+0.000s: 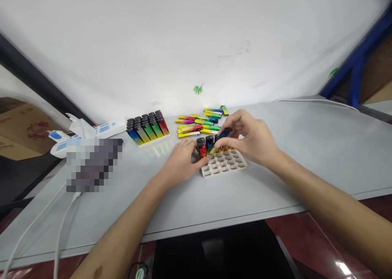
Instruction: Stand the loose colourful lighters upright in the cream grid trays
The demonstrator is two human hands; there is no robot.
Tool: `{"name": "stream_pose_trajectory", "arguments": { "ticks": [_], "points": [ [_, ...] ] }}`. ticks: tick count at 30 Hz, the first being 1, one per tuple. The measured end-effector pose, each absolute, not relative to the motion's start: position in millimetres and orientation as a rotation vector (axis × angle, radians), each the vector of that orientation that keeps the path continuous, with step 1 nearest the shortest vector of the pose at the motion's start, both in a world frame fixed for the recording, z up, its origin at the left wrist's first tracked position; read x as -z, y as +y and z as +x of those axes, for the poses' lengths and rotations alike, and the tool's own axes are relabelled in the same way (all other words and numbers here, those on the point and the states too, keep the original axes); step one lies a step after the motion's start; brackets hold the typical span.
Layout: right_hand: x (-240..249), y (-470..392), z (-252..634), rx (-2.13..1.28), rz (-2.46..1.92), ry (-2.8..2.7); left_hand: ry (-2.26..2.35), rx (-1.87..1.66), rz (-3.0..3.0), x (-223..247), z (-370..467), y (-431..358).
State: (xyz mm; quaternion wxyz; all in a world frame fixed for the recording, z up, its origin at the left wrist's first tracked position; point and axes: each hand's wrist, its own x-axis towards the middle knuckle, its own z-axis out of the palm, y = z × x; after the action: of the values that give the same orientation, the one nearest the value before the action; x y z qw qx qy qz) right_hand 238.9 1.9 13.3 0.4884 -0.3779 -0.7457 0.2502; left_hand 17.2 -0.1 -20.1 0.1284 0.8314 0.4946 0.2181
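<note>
A white tray (223,162) with rows of slots lies on the table in front of me. A few lighters stand upright along its back rows, a red lighter (202,149) at the left end. My left hand (183,160) grips the tray's left side, thumb by its corner and fingers behind the red lighter. My right hand (249,138) pinches a blue-and-yellow lighter (221,138), tilted, over the back rows. Whether its lower end is inside a slot I cannot tell. My right fingers hide some of the lighters behind them.
Loose shiny lighters (199,122) lie in a pile behind the tray. A second tray full of upright lighters (148,128) stands to the left. Farther left are a white power strip (107,127), a blurred-out dark device (94,164) and white cables (63,226).
</note>
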Motion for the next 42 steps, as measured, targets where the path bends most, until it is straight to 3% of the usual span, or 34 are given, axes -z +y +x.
{"name": "stream_pose_trajectory", "arguments": {
  "ticks": [9, 22, 27, 32, 42],
  "points": [
    [3.2, 1.7, 232.9, -0.142, -0.856, -2.161, 1.400, -0.610, 2.419, 18.4, 19.0, -2.2],
    [-1.8, -0.5, 229.3, 0.296, -0.691, -1.995, 1.373, -0.768, 2.178, 16.9, 28.1, -0.9],
    [0.6, 30.7, 254.7, 0.185, -0.988, -1.749, 1.439, -0.712, 2.165, 15.6, 25.6, 1.1],
    [27.6, 66.1, 272.0, -0.140, -1.356, -2.026, 1.403, -0.605, 2.147, 10.1, 13.3, 2.4],
    [38.5, 79.7, 261.7, -0.227, -1.510, -2.156, 1.387, -0.603, 2.159, 7.2, 13.9, -3.1]
  ]
}}
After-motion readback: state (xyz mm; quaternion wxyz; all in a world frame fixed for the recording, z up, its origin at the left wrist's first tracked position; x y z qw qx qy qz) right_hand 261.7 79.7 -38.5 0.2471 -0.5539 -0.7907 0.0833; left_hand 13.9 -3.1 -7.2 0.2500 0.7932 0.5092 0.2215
